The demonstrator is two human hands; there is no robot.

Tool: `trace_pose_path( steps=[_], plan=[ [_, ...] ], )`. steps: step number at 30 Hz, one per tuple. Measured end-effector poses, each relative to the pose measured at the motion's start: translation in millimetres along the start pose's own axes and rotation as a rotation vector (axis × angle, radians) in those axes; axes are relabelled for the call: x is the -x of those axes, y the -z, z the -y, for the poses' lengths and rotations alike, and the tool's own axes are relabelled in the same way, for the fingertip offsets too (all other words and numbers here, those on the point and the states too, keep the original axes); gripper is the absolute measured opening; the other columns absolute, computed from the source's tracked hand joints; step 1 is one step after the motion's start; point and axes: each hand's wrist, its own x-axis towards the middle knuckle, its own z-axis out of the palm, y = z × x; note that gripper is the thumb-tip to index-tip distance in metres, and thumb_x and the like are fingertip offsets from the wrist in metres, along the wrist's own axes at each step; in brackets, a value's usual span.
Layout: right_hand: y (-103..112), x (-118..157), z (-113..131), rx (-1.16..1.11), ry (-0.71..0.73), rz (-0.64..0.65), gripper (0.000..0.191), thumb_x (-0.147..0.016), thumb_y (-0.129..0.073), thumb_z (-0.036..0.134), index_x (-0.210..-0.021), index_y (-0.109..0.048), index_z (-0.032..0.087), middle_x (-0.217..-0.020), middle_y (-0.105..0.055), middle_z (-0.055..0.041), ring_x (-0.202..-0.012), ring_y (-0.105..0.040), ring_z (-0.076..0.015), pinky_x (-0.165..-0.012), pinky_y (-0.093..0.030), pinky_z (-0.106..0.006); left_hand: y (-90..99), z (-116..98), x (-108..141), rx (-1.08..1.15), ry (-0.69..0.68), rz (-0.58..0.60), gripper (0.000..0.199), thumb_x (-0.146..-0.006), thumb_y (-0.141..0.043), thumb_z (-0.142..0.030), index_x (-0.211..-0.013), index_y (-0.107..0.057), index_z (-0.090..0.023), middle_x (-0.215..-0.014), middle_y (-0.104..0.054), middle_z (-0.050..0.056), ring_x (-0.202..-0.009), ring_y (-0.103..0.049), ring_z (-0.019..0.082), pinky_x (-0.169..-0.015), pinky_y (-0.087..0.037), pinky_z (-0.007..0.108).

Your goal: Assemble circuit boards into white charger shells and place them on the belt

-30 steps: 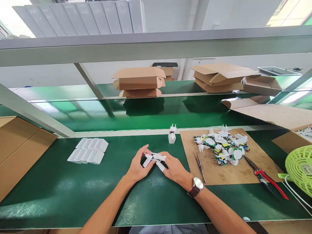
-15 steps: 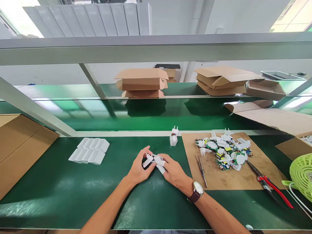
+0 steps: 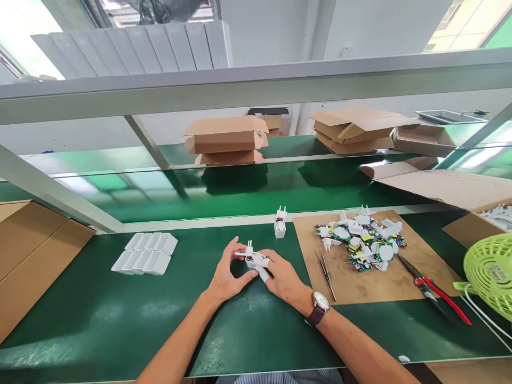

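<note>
We note a white plug unit over the near middle of the green table, prongs pointing far. Left hand: curved, fingers holding the unit's left side. Right hand: white-covered fingertips closed on its right side. We record white casings to the left; tweezers on a brown board to the right.

On the counter, cups lie left of the left hand; a plug sits between it and the right hand. Farther right, a board bears tweezers left of parts, pliers over its edge.
</note>
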Motion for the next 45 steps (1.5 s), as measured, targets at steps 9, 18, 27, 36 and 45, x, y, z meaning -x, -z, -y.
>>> trace_pose_path(
  steps=[9,18,27,36,45],
  plan=[
    [-8.3,-8.4,11.2,-1.005,-0.666,-0.003,0.040,-0.088,-0.064,0.057,-0.109,-0.060,0.022,-0.094,-0.074,-0.0051,-0.087,-0.076,-0.0258,-0.083,-0.063,-0.049,-6.4,-1.8,3.9,-0.185,-0.251,-0.027,0.077,-0.091,-0.068,-0.029,-0.156,-0.027,-0.027,-0.127,-0.065,0.014,-0.110,-0.068,0.027,-0.094,-0.058,0.049],
    [-7.8,-8.7,13.6,-1.026,-0.688,0.035,0.041,-0.087,-0.064,0.057,-0.106,-0.063,0.020,-0.097,-0.076,-0.0078,-0.093,-0.076,-0.0276,-0.084,-0.063,-0.048,-4.2,-9.7,-0.2,-0.207,-0.334,-0.023,0.084,-0.090,-0.068,-0.023,-0.158,-0.020,-0.026,-0.132,-0.067,0.016,-0.105,-0.070,0.027,-0.087,-0.060,0.046],
    [-8.1,-8.9,13.6,-1.028,-0.699,0.033,0.031,-0.088,-0.062,0.047,-0.106,-0.061,0.022,-0.097,-0.076,-0.0055,-0.090,-0.077,-0.0274,-0.083,-0.062,-0.047,-2.5,-15.8,-3.1,-0.188,-0.377,-0.013,0.084,-0.090,-0.066,-0.020,-0.159,-0.019,-0.025,-0.133,-0.066,0.017,-0.106,-0.069,0.026,-0.086,-0.060,0.045],
    [-9.5,-8.9,12.3,-1.050,-0.727,0.029,0.032,-0.085,-0.066,0.046,-0.105,-0.060,0.022,-0.103,-0.075,-0.0055,-0.090,-0.077,-0.0261,-0.087,-0.061,-0.049,-1.6,-18.6,-4.0,-0.178,-0.374,0.008,0.084,-0.089,-0.065,-0.015,-0.159,-0.021,-0.026,-0.133,-0.066,0.016,-0.108,-0.068,0.026,-0.087,-0.059,0.043],
    [-7.5,-9.3,16.2,-1.051,-0.766,0.026,0.030,-0.084,-0.068,0.044,-0.104,-0.062,0.022,-0.104,-0.075,-0.0053,-0.092,-0.076,-0.0274,-0.088,-0.060,-0.048,-1.0,-18.4,-4.0,-0.191,-0.384,0.015,0.080,-0.089,-0.062,-0.014,-0.159,-0.023,-0.022,-0.134,-0.065,0.017,-0.108,-0.066,0.025,-0.086,-0.058,0.042]
  ],
)
